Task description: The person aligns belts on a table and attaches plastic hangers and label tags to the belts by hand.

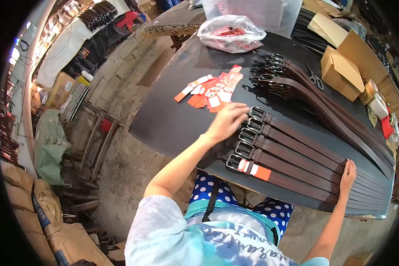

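Observation:
Several dark brown belts lie side by side on the black table, their metal buckles at the left end. A red and white tag is on the belt nearest me. My left hand is beside the farthest buckle of this row, its fingers stretched out and partly overlapping one another. Toward the belts' other end, my right hand rests flat on them with its fingers extended. A loose pile of red and white tags lies beyond my left hand.
A thick bundle of belts lies farther back, near scissors and a cardboard box. At the table's far edge are a plastic bag and a clear bin. A wooden stool stands on the floor at left.

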Tool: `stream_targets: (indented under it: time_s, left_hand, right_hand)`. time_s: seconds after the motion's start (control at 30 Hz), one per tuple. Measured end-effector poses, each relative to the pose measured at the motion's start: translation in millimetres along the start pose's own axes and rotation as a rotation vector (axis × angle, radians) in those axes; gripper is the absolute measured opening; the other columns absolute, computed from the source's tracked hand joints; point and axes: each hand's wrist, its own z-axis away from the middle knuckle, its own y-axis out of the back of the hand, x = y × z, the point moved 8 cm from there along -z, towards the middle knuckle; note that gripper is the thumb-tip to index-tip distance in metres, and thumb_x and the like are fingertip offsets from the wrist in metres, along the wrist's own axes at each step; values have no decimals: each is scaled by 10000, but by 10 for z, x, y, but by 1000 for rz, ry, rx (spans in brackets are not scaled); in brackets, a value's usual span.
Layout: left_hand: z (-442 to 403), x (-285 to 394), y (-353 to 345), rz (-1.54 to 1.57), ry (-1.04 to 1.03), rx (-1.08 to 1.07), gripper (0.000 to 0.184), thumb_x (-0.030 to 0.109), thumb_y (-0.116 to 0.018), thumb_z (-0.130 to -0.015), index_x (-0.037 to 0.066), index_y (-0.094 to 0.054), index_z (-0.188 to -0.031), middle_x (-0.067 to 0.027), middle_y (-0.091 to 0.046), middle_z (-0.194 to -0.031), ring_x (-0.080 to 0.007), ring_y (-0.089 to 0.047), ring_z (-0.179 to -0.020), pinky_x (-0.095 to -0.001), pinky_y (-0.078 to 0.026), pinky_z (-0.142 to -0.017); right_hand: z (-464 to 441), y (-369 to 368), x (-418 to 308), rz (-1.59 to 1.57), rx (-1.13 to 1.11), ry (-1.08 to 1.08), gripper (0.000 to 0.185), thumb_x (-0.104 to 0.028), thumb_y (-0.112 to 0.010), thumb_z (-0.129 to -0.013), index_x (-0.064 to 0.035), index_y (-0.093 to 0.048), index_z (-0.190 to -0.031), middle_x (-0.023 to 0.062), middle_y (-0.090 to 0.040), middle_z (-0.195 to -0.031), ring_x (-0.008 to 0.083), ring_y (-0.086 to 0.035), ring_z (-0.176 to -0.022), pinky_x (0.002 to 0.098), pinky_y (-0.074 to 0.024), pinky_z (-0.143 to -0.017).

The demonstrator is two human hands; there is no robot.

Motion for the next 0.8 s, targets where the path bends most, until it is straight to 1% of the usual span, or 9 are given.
stream_targets:
  time_s: [0.07, 0.13, 0.2, 0.23, 0.33, 0.5, 0.67, 0.73, 0.8]
  left_hand:
    - [12, -273, 379, -68, 103, 133, 192, 61, -650, -884, 21, -709, -1062, -138, -690, -1071, -232, -664, -972, -322, -513, -844]
    - [28, -601, 738, -97, 335, 270, 148, 67, -652, -878, 12, -727, -994, -113, -709, -986, -170, -664, -904, -296, -520, -764]
    - [-7, -836, 1053, -228, 291, 390, 162, 105, -676, -864, 11, -734, -982, -125, -694, -870, -188, -654, -755, -307, -513, -707]
    - [-36, -963, 1161, -315, 376, 381, 168, 120, -694, -842, 18, -740, -967, -141, -687, -855, -192, -650, -737, -312, -510, -698]
    - [-201, -1292, 1353, -430, 330, 391, 167, 111, -693, -823, 24, -748, -954, -153, -697, -856, -207, -666, -738, -331, -519, -707]
    - [-484, -1556, 1410, -394, 408, 213, 167, 56, -659, -785, 23, -756, -917, -186, -713, -880, -273, -701, -834, -365, -537, -779]
    - [-662, -1681, 1447, -416, 423, 6, 176, 94, -709, -763, 18, -756, -915, -171, -725, -841, -264, -711, -800, -364, -546, -762]
    - [-673, -1773, 1361, -366, 517, -142, 176, 104, -722, -762, 11, -755, -908, -159, -727, -822, -259, -712, -772, -364, -549, -747]
    - [-699, -1787, 1293, -314, 483, -137, 167, 104, -722, -765, 9, -753, -899, -161, -726, -822, -263, -711, -770, -366, -549, -736]
  right_hand:
    - [-4, 5, -37, -28, 4, -25, 343, -229, -475, -1029, 18, -628, -1212, 193, -582, -1283, 345, -518, -1219, 428, -393, -1027]
    - [-10, 23, -29, -52, 16, -56, 351, -235, -474, -1030, 17, -622, -1225, 193, -570, -1296, 345, -514, -1219, 425, -395, -1026]
    - [-9, 1, -17, -38, -13, -41, 354, -238, -468, -1034, 18, -615, -1229, 193, -558, -1299, 343, -510, -1215, 419, -398, -1022]
    - [-7, 1, -22, -36, -11, -41, 354, -238, -468, -1034, 18, -615, -1229, 193, -558, -1299, 343, -510, -1215, 419, -398, -1022]
    - [-9, 5, -37, -21, -6, -36, 353, -238, -469, -1034, 18, -610, -1231, 193, -562, -1288, 342, -511, -1208, 416, -398, -1022]
    - [-11, -14, -8, -36, 3, -39, 342, -231, -471, -1032, 20, -614, -1215, 186, -567, -1279, 342, -512, -1202, 416, -398, -1021]
    - [-17, 3, -26, -51, 1, -43, 335, -227, -470, -1032, 17, -617, -1210, 182, -571, -1271, 341, -518, -1190, 416, -402, -1016]
    - [-14, 6, -19, -54, 1, -46, 333, -225, -470, -1032, 17, -618, -1207, 181, -574, -1267, 342, -519, -1187, 417, -402, -1014]
    - [-21, 14, -33, -46, 10, -26, 336, -230, -471, -1032, 18, -623, -1200, 181, -579, -1258, 339, -521, -1185, 416, -404, -1010]
